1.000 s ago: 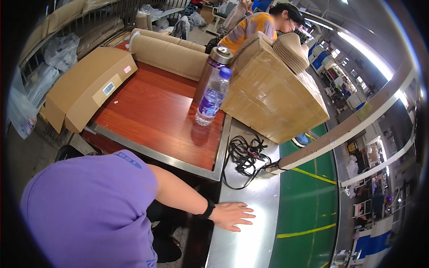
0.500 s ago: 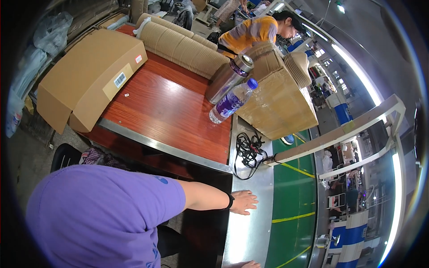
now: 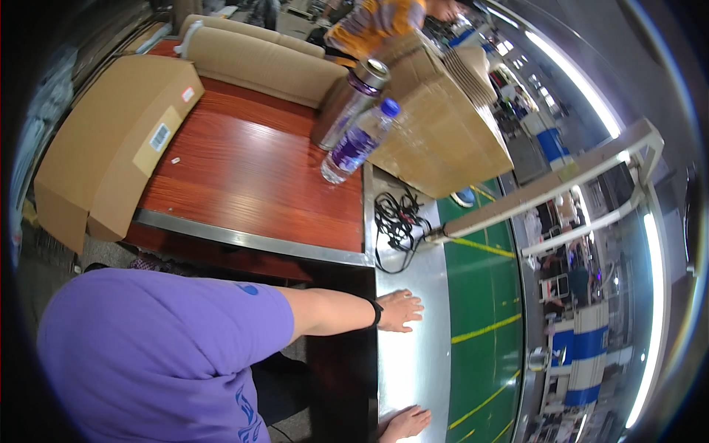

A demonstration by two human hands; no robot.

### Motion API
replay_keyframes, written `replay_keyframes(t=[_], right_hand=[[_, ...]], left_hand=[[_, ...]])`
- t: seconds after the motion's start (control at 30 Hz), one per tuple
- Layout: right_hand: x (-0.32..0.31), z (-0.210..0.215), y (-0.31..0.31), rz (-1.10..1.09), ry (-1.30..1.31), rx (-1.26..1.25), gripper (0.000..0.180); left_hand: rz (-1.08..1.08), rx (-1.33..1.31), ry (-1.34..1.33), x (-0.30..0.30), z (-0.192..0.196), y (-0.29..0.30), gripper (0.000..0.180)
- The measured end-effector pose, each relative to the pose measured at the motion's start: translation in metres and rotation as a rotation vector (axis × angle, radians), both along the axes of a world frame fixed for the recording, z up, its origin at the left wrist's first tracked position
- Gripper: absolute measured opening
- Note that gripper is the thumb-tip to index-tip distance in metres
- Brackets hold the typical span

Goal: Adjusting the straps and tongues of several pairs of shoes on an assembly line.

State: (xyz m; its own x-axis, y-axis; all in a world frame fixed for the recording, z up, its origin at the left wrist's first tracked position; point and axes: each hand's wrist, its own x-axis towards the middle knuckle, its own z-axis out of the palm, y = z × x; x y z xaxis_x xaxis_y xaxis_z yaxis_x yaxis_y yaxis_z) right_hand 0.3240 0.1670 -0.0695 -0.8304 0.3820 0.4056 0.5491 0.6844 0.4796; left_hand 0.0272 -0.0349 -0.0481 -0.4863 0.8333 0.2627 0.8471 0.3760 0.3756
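Observation:
My left hand [image 3: 400, 310] lies flat on the shiny metal ledge [image 3: 428, 284], fingers spread, with nothing in it. A dark band circles its wrist. My right hand [image 3: 408, 423] rests on the same ledge at the lower edge, fingers stretched out and holding nothing; its forearm is out of view. Beyond the ledge runs a green conveyor belt [image 3: 473, 288] with yellow lines across it. A tangled black cable [image 3: 396, 227] lies on the ledge, past my left hand.
On the red-brown wooden table [image 3: 244, 170] stand a steel flask [image 3: 336, 118], a water bottle [image 3: 358, 144], a cardboard box [image 3: 118, 140] and stacked brown sheets [image 3: 258, 66]. A larger carton [image 3: 436, 118] and a white metal frame [image 3: 546, 188] flank the belt. A co-worker [image 3: 373, 29] bends behind the carton.
My view has shifted, so the table and boxes appear further left and up. More of my right hand shows. My left hand stays flat on the ledge.

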Motion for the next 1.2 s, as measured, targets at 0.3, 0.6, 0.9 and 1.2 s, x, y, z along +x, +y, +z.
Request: replay_keyframes(t=[0.3, 0.6, 0.9, 1.2], right_hand=[[-0.012, 0.005, -0.027, -0.202, 0.414, -0.491, 0.043], [-0.021, 0.023, -0.016, -0.227, 0.395, -0.576, 0.047], [-0.026, 0.017, -0.028, -0.337, 0.385, -0.595, 0.047], [-0.026, 0.017, -0.043, -0.354, 0.383, -0.594, 0.046]], left_hand=[[0.011, 0.194, 0.025, -0.003, -0.038, -0.001, 0.045], [0.002, 0.139, 0.147, -0.010, -0.014, 0.001, 0.044], [0.021, 0.268, 0.081, -0.008, -0.008, -0.015, 0.034], [-0.597, 0.124, 0.005, 0.164, -0.107, -0.127, 0.015]])
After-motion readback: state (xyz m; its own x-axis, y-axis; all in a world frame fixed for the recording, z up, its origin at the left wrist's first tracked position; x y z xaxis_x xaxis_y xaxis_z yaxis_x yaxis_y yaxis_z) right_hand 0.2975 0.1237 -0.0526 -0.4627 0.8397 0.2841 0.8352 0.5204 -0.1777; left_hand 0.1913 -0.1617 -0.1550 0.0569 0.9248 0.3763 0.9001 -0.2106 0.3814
